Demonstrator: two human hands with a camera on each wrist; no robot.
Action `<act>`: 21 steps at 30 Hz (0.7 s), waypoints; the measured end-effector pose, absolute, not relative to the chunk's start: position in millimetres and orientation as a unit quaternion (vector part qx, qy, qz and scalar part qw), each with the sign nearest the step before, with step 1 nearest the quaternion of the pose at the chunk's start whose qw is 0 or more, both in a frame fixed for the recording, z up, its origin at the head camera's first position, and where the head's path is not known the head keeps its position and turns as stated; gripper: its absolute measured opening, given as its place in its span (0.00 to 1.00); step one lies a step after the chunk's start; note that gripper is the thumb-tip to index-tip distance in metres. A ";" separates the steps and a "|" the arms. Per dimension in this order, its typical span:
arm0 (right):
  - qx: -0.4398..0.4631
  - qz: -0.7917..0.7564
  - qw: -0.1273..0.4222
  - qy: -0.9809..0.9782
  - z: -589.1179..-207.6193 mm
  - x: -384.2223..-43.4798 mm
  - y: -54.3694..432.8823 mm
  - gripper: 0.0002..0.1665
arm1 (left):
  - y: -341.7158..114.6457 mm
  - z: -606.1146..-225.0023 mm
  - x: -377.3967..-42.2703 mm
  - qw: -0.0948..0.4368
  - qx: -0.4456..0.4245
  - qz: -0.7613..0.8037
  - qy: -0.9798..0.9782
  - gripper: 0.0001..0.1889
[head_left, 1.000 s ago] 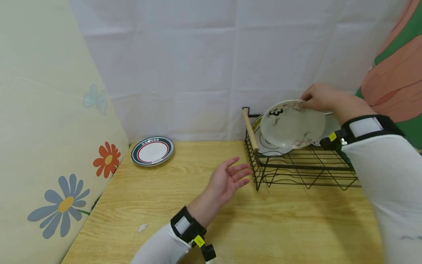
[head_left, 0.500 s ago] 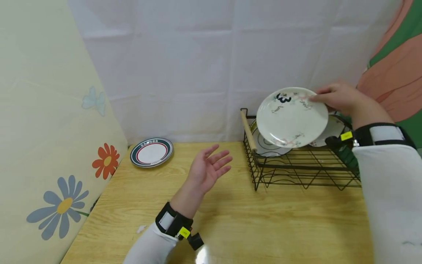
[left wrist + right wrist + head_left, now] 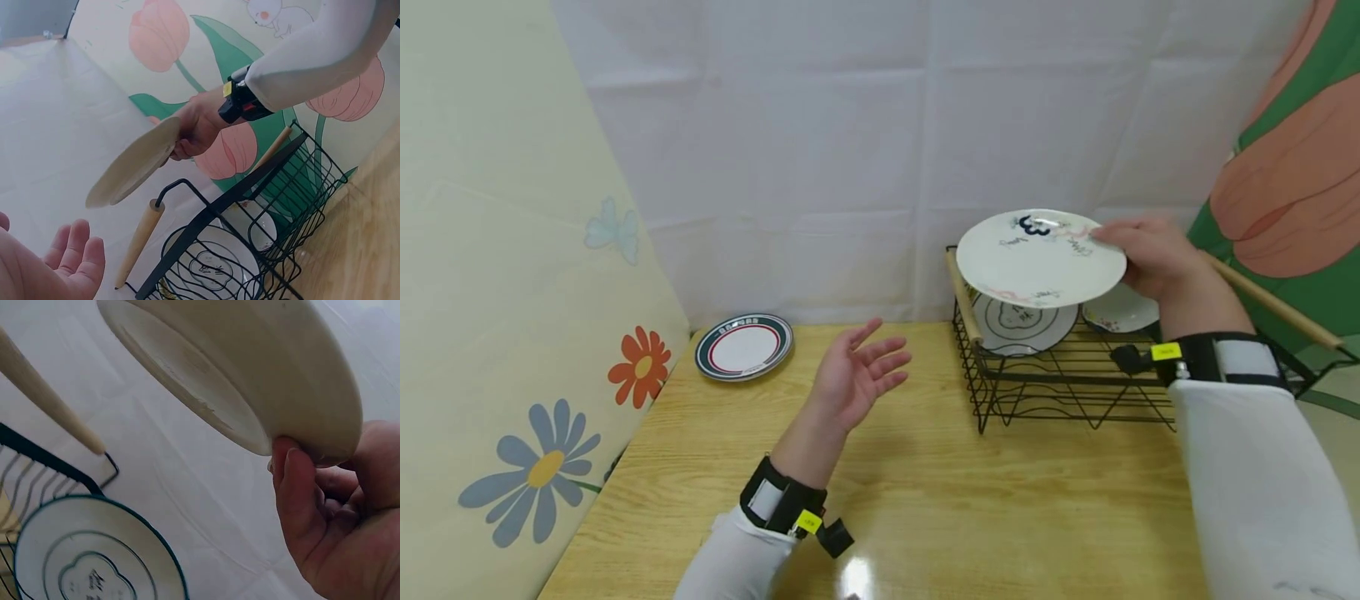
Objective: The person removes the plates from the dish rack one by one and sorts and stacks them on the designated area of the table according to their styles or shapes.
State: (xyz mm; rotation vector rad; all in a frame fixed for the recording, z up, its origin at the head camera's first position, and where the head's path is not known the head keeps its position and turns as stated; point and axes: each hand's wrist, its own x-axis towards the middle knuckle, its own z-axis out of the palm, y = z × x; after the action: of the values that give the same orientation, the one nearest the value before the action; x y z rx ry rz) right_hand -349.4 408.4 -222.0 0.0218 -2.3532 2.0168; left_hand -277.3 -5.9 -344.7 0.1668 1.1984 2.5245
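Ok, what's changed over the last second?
The floral plate, held by the right hand throughout, has risen, shifted left and tipped flatter above the rack. The left hand has moved left, away from the rack. The dark-rimmed plate on the table and the rack stayed put.

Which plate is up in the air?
The white plate with dark and pink marks: the right hand holds it by the edge, off the rack. The red-ringed plate lies on the table; the others are in the rack.

Printed butterfly (image 3: pixel 613 232) above orange flower (image 3: pixel 643 367), blue flower (image 3: pixel 546 468)
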 end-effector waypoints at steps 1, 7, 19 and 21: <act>0.008 0.661 0.019 -0.750 -224.6 -347.8 405.5 0.15 | -6.4 -344.5 -277.5 0.169 0.059 0.886 0.428 0.24; 0.038 0.712 0.016 -0.700 -236.7 -332.0 383.8 0.13 | -7.9 -343.3 -278.6 0.161 0.066 0.870 0.461 0.25; 0.090 0.790 0.001 -0.607 -259.1 -288.8 322.5 0.10 | -11.4 -333.2 -273.4 0.123 0.095 0.825 0.543 0.28; 0.106 0.800 -0.006 -0.591 -264.4 -284.4 311.7 0.11 | -13.0 -331.0 -271.5 0.114 0.102 0.817 0.556 0.29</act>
State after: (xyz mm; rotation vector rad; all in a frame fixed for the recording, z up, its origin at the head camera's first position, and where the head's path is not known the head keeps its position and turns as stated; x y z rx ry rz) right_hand -284.4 311.7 -264.4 0.3343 -1.8635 2.5211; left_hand -271.5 -13.0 -331.0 0.3002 1.6303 2.3948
